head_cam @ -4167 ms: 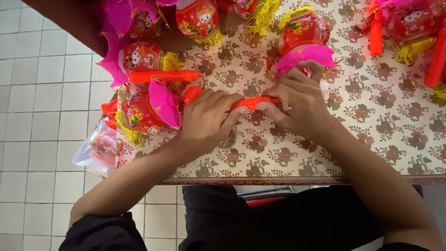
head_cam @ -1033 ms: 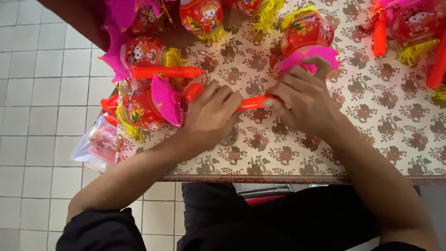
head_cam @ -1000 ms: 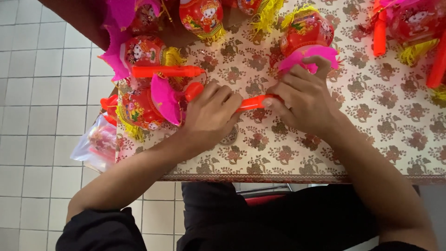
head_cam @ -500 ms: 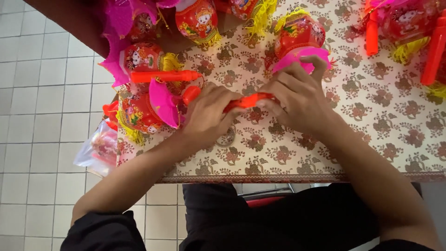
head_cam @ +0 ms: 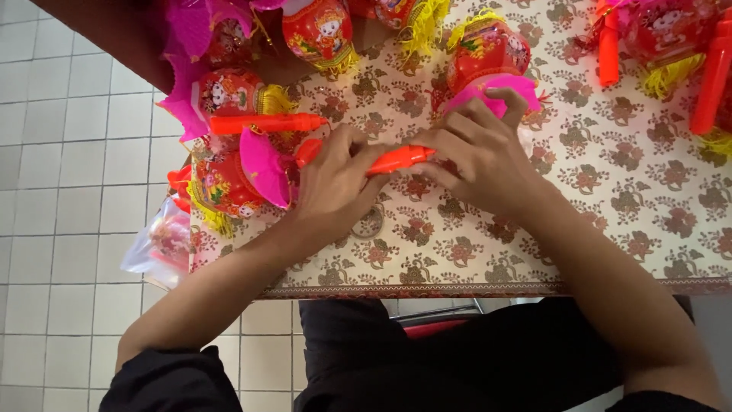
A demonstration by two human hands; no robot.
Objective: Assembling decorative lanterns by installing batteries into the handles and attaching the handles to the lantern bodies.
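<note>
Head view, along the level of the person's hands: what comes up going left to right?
Clear plastic bag → red lantern → pink shade → left hand → orange stick → right hand.

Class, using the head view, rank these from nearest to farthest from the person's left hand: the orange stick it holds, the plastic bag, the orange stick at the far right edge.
1. Orange stick, in the left hand.
2. Plastic bag, lower left, off the table edge.
3. Far-right orange stick, top right.

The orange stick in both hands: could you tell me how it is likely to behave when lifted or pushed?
The orange stick looks like stiff moulded plastic, so it probably stays straight. It seems slim and likely light. Being round, it may roll on the patterned tablecloth if the left hand and right hand let go.
</note>
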